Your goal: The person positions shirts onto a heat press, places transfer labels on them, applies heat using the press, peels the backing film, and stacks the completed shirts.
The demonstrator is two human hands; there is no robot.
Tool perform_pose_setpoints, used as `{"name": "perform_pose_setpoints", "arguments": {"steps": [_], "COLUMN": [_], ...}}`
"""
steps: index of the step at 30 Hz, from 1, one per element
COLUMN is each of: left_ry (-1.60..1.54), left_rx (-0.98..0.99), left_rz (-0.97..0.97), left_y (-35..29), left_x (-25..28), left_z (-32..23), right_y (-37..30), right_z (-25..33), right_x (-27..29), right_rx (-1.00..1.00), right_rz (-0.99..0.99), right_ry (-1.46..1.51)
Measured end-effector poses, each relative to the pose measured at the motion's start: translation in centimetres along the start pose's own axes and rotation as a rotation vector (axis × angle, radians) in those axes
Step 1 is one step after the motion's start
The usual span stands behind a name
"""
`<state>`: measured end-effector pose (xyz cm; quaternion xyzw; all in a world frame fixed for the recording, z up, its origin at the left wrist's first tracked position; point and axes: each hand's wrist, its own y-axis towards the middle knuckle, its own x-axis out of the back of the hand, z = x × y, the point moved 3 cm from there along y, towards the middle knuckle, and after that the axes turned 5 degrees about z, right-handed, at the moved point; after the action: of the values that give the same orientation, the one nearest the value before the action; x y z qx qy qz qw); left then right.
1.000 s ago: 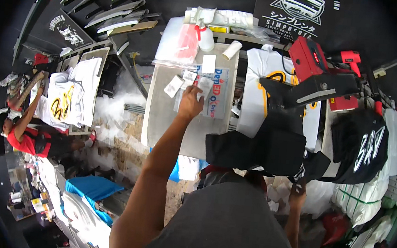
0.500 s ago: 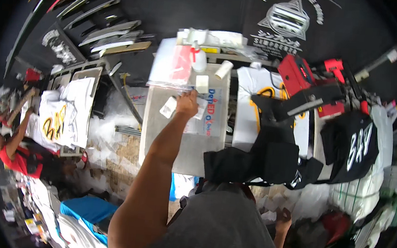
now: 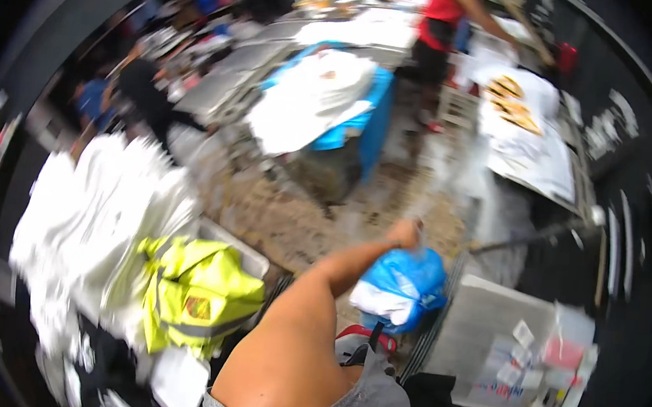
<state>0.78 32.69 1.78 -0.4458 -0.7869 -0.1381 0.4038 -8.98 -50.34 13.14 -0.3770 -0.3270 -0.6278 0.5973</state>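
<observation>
Your L hand [image 3: 403, 232] is stretched out right by the far side of the blue plastic bag [image 3: 422, 278]; it's too blurred to tell if it's open, closed or gripping smth. R hand's out of view, can't tell its state. The bag, w/ white stuff [image 3: 379, 304] on its near L side, is just L of the counter [image 3: 483, 310], where sm. white tags [image 3: 522, 334] lie. Off to your L, a hi-vis yellow garment [image 3: 196, 285] is next to a big white fabric pile [image 3: 99, 222]. Co-worker [image 3: 439, 19] in red's farther off, near a white shirt [image 3: 528, 155] w/ yellow-&-black print.
</observation>
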Motion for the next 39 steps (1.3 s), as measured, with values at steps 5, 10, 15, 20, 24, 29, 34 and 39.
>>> {"name": "perform_pose_setpoints", "arguments": {"steps": [5, 10, 15, 20, 24, 29, 34, 39], "left_ry": [0.179, 0.337, 0.227, 0.259, 0.099, 0.213, 0.021, 0.048], "left_rx": [0.782, 0.786, 1.018, 1.084, 1.018, 1.028, 1.137, 1.156], "left_rz": [-0.665, -1.187, -1.254, -1.212, -1.295, -1.363, -1.21, -1.277], "left_y": [-21.3, -47.8, -60.4, -64.7, -65.9, -65.6, -64.7, -63.0], "left_x": [37.1, 57.3, 63.2, 65.1, 65.7, 67.2, 69.2, 70.5], "left_z": [21.5, 17.6, 13.4, 12.6, 13.7, 16.4, 19.5, 22.3], "right_y": [11.3, 15.5, 12.5, 6.6, 6.0, 8.3, 10.4, 9.6], "right_z": [1.2, 2.6, 2.4, 1.8, 0.2, -6.5, -10.9, -9.5], "right_x": [-2.2, -5.8, -8.2, -9.8, -11.4, -13.7, -15.2, -14.4], "right_rx": [0.072, 0.283, 0.395, 0.285, 0.292, 0.308, 0.244, 0.19], "right_rz": [0.22, 0.376, 0.49, 0.64, 0.591, 0.481, 0.499, 0.468], "right_ry": [0.023, 0.0, -0.031, -0.159, -0.188, -0.255, -0.394, -0.394]}}
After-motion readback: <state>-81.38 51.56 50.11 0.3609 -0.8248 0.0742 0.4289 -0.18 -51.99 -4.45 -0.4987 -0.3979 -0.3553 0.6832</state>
